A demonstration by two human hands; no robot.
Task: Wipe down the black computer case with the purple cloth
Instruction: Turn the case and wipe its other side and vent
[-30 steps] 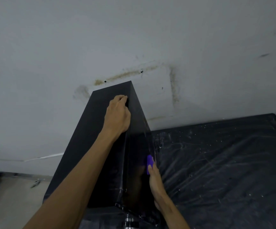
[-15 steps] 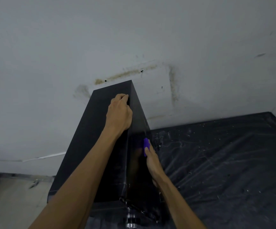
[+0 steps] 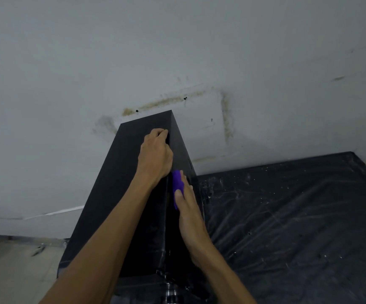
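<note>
Computer case (image 3: 120, 194): right hand (image 3: 190, 218) presses purple cloth (image 3: 177, 181).

Wall (image 3: 177, 40), grey-white, filled view from 9 through 12 to 3 o'clock. Brownish stain streak (image 3: 164, 103) ran just above centre; second stain (image 3: 227, 119), vertical, at 1 o'clock of centre. Two small dark holes (image 3: 185, 98) sat on streak. Black plastic sheet (image 3: 298, 216), white-flecked, creased, at 4 o'clock. Pale floor (image 3: 13, 270) at 8 o'clock. Metal cylinder (image 3: 171, 292) at 6 o'clock, partly cut off.
</note>
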